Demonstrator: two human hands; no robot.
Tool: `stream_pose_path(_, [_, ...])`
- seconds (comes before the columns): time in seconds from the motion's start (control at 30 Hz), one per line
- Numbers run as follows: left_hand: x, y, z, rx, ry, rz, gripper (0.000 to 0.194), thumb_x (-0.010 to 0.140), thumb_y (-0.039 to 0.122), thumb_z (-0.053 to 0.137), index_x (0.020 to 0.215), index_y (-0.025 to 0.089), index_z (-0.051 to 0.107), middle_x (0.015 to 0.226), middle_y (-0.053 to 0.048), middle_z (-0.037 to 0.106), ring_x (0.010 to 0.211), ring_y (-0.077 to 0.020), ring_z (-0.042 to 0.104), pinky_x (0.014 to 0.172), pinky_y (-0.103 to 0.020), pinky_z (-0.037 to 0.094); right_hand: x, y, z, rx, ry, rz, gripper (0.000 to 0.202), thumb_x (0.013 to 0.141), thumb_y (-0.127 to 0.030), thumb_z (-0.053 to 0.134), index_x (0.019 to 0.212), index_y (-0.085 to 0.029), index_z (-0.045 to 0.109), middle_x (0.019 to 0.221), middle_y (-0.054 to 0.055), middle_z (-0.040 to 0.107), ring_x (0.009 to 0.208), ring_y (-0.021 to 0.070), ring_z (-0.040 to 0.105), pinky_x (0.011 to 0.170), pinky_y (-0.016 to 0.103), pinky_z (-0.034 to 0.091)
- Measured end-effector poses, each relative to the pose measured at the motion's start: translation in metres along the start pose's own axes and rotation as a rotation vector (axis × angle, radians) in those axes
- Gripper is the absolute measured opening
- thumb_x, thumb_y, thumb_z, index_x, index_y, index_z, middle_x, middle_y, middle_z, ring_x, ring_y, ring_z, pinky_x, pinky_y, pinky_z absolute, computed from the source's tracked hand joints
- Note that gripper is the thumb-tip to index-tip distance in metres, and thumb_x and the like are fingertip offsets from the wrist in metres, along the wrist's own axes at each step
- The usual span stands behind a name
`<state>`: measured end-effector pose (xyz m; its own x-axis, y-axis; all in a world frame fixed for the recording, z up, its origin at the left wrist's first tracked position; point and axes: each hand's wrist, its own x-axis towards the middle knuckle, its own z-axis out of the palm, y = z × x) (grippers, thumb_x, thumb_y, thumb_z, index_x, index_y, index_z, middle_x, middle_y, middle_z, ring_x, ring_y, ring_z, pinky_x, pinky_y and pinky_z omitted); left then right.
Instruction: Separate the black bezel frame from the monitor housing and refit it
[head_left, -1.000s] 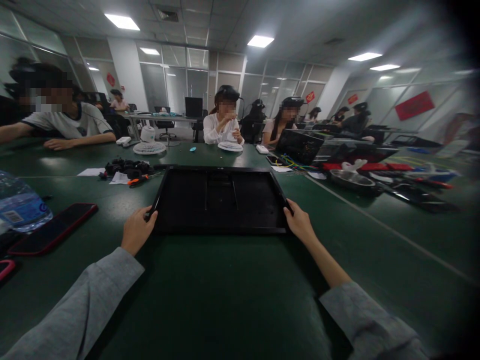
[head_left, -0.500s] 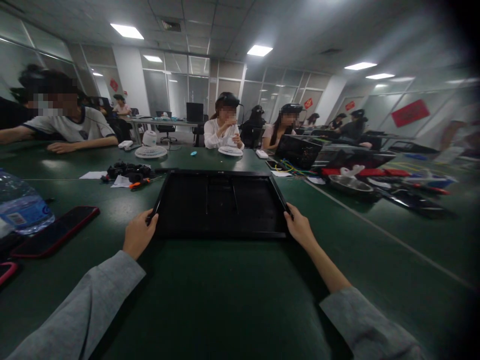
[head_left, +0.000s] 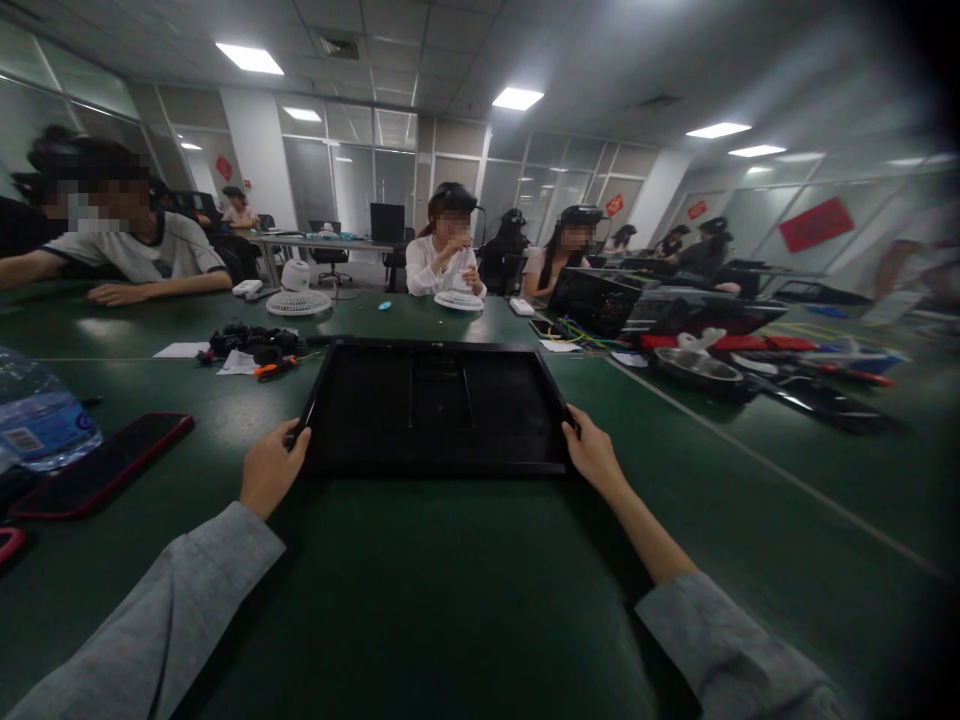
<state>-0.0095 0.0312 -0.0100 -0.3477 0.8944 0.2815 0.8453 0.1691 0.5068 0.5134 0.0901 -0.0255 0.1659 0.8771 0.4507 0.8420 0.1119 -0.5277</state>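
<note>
A wide black rectangular frame or shallow panel [head_left: 360, 410] lies on the green table [head_left: 442, 590] in front of me, with a raised rim and two thin upright lines near its middle. My left hand [head_left: 276, 465] is closed around its left edge, thumb on top. On the opposite side my right hand [head_left: 592, 450] grips the right edge, thumb over the rim. The fingers under both edges are mostly hidden.
Left are a water bottle [head_left: 41, 415] and a red-edged phone [head_left: 105, 465]. Black gear [head_left: 251, 342] sits behind the panel's left corner. A metal bowl [head_left: 699, 368], cables and a black case [head_left: 592, 300] stand right. Several people sit beyond, near white fans [head_left: 298, 302].
The view has shifted a little, so nearly everything sits slightly further left. Both hands keep their hold on the panel.
</note>
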Motion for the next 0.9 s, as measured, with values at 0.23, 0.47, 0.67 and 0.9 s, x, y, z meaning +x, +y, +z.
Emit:
stream_pose_path(0.23, [0.006, -0.01, 0.003, -0.069, -0.046, 0.025, 0.055, 0.091, 0.052, 0.049, 0.13, 0.014, 0.063, 0.113, -0.013, 0.073, 0.102, -0.0288, 0.069, 0.09, -0.041, 0.051, 0.004, 0.012, 0.008, 0.134, 0.0, 0.022, 0.05, 0.087, -0.03, 0.049, 0.135, -0.019, 0.054, 0.123, 0.012, 0.068, 0.118, 0.0287, 0.062, 0.105, 0.05, 0.045])
stream_pose_path(0.47, [0.01, -0.011, 0.003, -0.228, -0.037, -0.065, 0.058, 0.089, 0.058, 0.049, 0.121, 0.013, 0.068, 0.111, -0.013, 0.074, 0.099, -0.0275, 0.07, 0.086, -0.039, 0.053, 0.008, 0.007, -0.005, 0.534, -0.148, 0.167, 0.058, 0.077, -0.027, 0.06, 0.134, -0.019, 0.053, 0.121, 0.011, 0.069, 0.112, 0.0268, 0.065, 0.097, 0.048, 0.053])
stream_pose_path(0.67, [0.015, -0.025, 0.011, -0.302, -0.034, -0.088, 0.058, 0.084, 0.06, 0.054, 0.117, 0.015, 0.069, 0.107, -0.012, 0.075, 0.096, -0.0265, 0.07, 0.084, -0.037, 0.054, 0.0, -0.01, -0.025, 0.676, -0.311, 0.332, 0.06, 0.086, -0.046, 0.06, 0.14, -0.024, 0.049, 0.108, 0.009, 0.073, 0.092, 0.025, 0.072, 0.08, 0.042, 0.061])
stream_pose_path(0.9, [0.015, -0.027, 0.014, -0.408, -0.046, -0.096, 0.058, 0.08, 0.061, 0.06, 0.115, 0.016, 0.069, 0.108, -0.011, 0.074, 0.098, -0.0251, 0.07, 0.085, -0.035, 0.055, 0.006, -0.003, -0.006, 0.74, -0.19, 0.277, 0.073, 0.079, -0.04, 0.065, 0.147, -0.025, 0.043, 0.112, 0.006, 0.073, 0.095, 0.0253, 0.072, 0.084, 0.044, 0.061])
